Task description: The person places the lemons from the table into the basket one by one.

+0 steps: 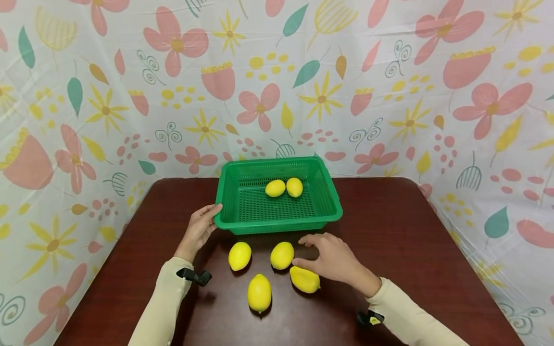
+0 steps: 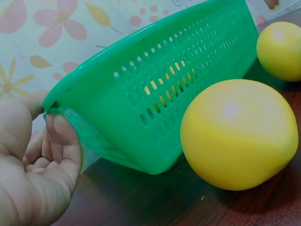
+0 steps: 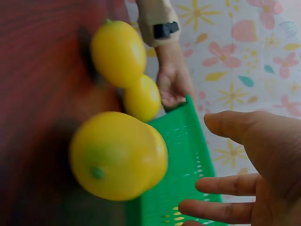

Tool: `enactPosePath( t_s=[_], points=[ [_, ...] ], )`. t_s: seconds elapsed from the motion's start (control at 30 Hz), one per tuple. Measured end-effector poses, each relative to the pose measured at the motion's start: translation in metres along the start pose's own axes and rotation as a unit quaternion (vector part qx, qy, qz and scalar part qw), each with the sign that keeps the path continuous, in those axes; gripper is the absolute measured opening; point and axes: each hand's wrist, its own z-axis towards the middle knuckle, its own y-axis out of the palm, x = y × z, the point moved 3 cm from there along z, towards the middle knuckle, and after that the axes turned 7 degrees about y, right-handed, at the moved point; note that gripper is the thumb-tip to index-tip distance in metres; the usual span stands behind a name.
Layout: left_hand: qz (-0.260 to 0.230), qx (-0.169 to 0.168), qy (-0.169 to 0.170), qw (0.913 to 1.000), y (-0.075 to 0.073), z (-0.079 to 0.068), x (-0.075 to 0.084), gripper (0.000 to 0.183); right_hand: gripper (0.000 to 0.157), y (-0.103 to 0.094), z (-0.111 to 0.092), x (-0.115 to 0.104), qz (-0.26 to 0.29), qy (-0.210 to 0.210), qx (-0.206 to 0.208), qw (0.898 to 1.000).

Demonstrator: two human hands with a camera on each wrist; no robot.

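My left hand [image 1: 199, 229] grips the near left corner of a green plastic basket [image 1: 277, 225], thumb on the rim and fingers beneath it in the left wrist view. Two lemons [image 1: 275, 188] [image 1: 295, 187] lie inside, toward the back. Over the table just right of the front lemons, my right hand [image 1: 335, 259] hangs with fingers spread and nothing in them. Its thumb tip overlaps the gap between one lemon [image 1: 282, 255] and a longer lemon [image 1: 305, 280] in the head view. Further left lie another lemon [image 1: 240, 256] and one nearer me [image 1: 259, 293].
The dark reddish-brown table [image 1: 381, 216] carries everything and has a glossy surface. A floral-patterned sheet [image 1: 320, 62] hangs behind it and along both sides. Black straps with small mounts [image 1: 195, 276] sit on both wrists over pale sleeves.
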Motion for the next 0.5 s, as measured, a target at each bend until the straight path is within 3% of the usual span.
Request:
enactPosePath(
  t_s=[0.17, 0.5],
  points=[
    [0.003, 0.004, -0.003, 1.0000, 0.001, 0.001, -0.001, 0.045, 0.060, 0.012, -0.010, 0.002, 0.007, -0.001, -0.009, 1.000],
    [-0.002, -0.006, -0.002, 1.0000, 0.000, 0.000, -0.001, 0.043, 0.059, 0.029, -0.029, 0.002, -0.032, -0.003, -0.009, 0.999]
  ],
)
